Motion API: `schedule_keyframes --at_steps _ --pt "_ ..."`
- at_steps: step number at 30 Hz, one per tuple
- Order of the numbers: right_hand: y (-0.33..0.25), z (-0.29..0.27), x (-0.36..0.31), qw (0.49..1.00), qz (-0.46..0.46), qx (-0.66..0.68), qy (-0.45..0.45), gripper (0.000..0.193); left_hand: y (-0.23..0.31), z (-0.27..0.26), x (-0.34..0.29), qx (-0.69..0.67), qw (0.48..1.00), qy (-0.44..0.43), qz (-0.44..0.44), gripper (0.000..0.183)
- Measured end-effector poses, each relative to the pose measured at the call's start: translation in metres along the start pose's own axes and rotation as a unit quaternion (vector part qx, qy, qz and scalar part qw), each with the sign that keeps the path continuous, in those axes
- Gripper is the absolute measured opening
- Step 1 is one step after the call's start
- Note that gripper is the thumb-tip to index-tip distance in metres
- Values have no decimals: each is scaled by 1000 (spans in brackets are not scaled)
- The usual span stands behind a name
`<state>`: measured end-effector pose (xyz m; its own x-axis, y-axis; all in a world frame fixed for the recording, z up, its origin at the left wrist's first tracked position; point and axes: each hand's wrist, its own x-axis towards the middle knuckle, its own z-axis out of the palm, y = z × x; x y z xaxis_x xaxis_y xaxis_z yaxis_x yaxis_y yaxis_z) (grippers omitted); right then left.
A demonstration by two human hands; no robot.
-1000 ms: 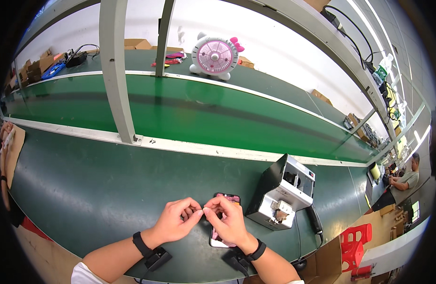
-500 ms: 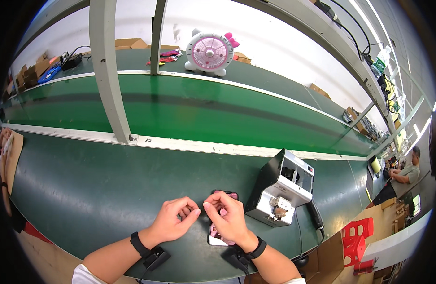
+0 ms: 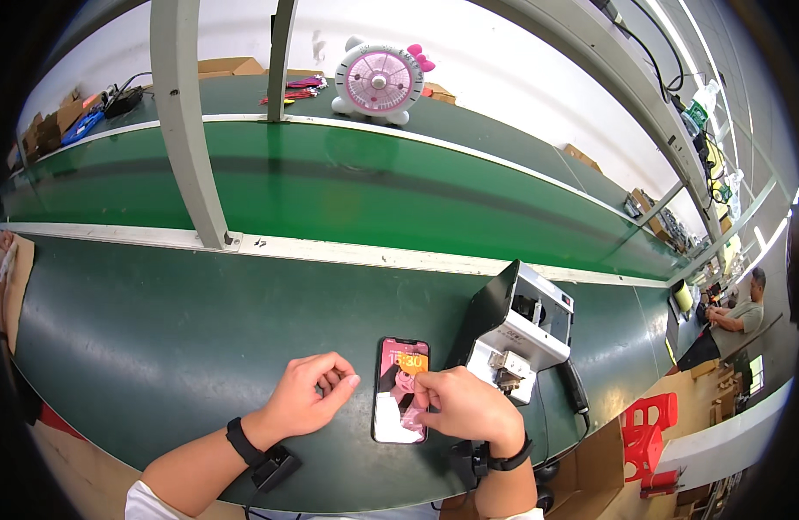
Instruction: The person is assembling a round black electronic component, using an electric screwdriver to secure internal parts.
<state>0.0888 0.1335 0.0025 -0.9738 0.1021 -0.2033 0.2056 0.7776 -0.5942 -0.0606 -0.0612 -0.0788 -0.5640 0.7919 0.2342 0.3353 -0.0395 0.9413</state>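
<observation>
The lit phone [image 3: 397,390] lies on the worktop [image 3: 209,329], at three o'clock from the loosely curled left hand [image 3: 304,399]; whether that pinches anything, I can't tell. The right hand [image 3: 469,404] reaches over the phone's three-o'clock edge, thumb and forefinger parted.

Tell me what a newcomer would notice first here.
The round pink-and-white fan stands out at the back, beyond the glossy green strip. Nearer, the right hand partly covers a lit rectangular phone on the dark green table. A boxy silver-and-black machine stands right of the phone.
</observation>
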Motion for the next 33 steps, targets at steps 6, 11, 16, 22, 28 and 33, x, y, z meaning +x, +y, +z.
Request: schedule_keyframes --at_steps 6,11,16,22,28,33 --pt "0 8 4 996 50 -55 -38 26 1 -1 0 2 1000 -8 -16 10" --pt "-3 2 2 996 66 -48 -28 25 0 -1 0 5 1000 -5 -17 12" --pt "-11 3 -7 989 128 -34 69 20 13 -6 0 14 992 -101 -74 10" --pt "-11 9 -1 990 117 -30 78 20 5 -2 -3 24 993 -117 -16 19" --pt "-18 8 1 984 147 -12 102 18 8 -5 -1 23 985 -165 -43 23" --pt "-12 14 2 983 104 5 150 16 6 -3 -2 16 987 -156 -24 22"
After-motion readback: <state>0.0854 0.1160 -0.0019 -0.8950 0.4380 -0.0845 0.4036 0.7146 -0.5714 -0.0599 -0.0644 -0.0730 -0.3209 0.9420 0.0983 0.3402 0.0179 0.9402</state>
